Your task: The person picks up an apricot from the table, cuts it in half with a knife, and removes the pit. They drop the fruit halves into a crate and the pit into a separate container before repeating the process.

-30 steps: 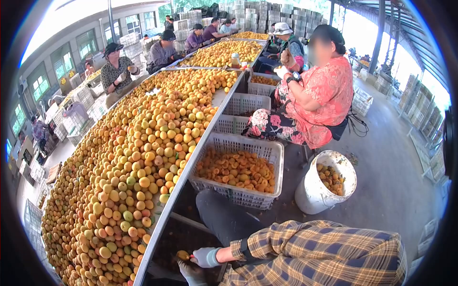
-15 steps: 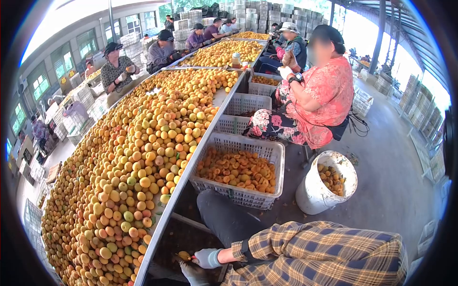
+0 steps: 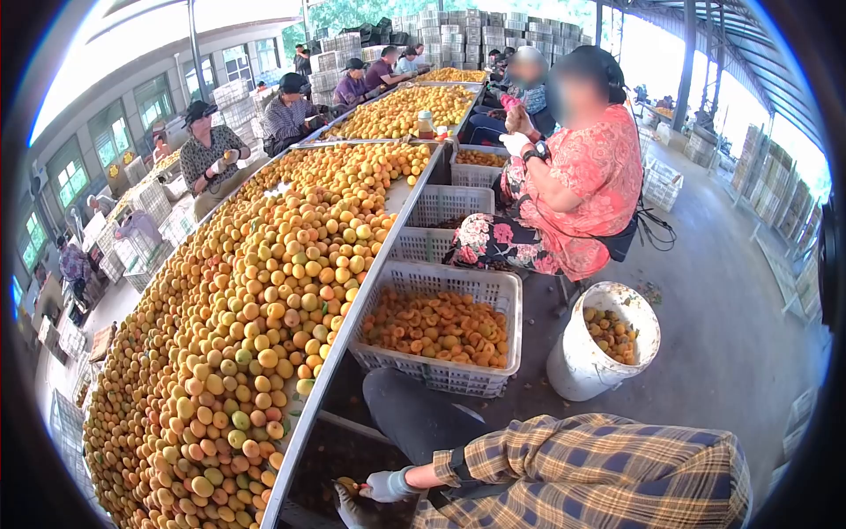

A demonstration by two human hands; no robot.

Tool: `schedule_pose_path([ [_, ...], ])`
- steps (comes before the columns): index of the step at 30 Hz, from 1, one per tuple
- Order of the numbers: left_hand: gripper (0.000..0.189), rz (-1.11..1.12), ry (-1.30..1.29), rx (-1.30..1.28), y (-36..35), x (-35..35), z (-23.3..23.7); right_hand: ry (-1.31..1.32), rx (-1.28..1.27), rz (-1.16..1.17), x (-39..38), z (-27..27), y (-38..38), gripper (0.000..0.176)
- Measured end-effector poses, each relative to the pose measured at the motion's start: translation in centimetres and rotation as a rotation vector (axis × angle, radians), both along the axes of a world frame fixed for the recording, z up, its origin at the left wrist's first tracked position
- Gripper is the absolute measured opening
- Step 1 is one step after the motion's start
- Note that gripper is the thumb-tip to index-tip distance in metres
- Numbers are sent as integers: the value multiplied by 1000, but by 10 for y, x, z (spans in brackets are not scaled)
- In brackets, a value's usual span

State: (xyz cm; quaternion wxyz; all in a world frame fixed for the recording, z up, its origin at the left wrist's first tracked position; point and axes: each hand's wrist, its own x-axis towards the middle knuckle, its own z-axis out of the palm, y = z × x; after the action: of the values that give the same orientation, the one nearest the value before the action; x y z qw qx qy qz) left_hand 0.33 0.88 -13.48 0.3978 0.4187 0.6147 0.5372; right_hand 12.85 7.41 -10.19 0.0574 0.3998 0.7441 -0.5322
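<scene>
At the bottom of the view, low beside the table edge, my gloved left hand (image 3: 354, 510) is closed on an apricot (image 3: 347, 485). Its fingertips look dark and stained. My right hand (image 3: 388, 487), in a pale glove with a grey-blue cuff, is closed close against the same fruit. A small orange-red bit shows at its fingertips, but I cannot make out what it grips. Below both hands is a dark crate (image 3: 330, 454), its contents too dim to tell. Above my knee stands a grey plastic crate (image 3: 441, 374) of halved apricots (image 3: 441, 328).
A long metal-edged table (image 3: 328, 375) heaped with whole apricots (image 3: 238, 344) runs along my left. A white bucket (image 3: 577, 375) with fruit pieces stands at right. A person in a pink top (image 3: 586, 167) sits ahead, beside more crates (image 3: 451, 204). Other people work across the table.
The view has shifted slightly. My hands stay low together around the apricot, with the right hand turned a little. The person in pink has moved their hands slightly.
</scene>
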Motion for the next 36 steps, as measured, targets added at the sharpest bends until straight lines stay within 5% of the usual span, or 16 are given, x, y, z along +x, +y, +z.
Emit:
schedule_pose_path([
  [3,22,-71,260,14,-4,10,38,1,55,-82,8,33,1,44],
  [6,18,-8,120,-35,-6,21,59,-50,89,10,-11,-37,2,37],
  [7,18,-5,119,-32,-6,19,54,-50,92,13,-9,-23,2,37],
  [9,20,-73,585,130,-7,16,41,68,41,-226,7,36,-3,32],
  [13,21,-85,612,124,-10,14,46,53,107,-130,17,77,-7,33],
  [15,22,78,-157,-121,-5,5,5,28,91,-121,19,83,-11,34],
  [19,28,-37,172,108,-4,5,2,46,174,-143,17,75,-12,32],
  [21,31,159,-397,-249,-4,15,47,56,177,-148,11,63,-12,33],
  [22,31,159,-398,-249,-6,17,48,59,156,-154,3,41,-12,35],
  [25,34,165,-273,-95,-9,20,53,59,53,-212,-3,39,-11,36],
  [27,39,48,560,109,-13,20,55,58,-37,-264,0,57,-8,36],
  [29,40,41,547,103,-14,22,61,97,-465,-299,10,74,-3,39],
  [31,42,35,519,93,-12,25,68,82,-524,-274,10,56,-1,41],
  [36,34,-69,490,85,-8,17,68,142,31,-164,13,54,-4,38],
])
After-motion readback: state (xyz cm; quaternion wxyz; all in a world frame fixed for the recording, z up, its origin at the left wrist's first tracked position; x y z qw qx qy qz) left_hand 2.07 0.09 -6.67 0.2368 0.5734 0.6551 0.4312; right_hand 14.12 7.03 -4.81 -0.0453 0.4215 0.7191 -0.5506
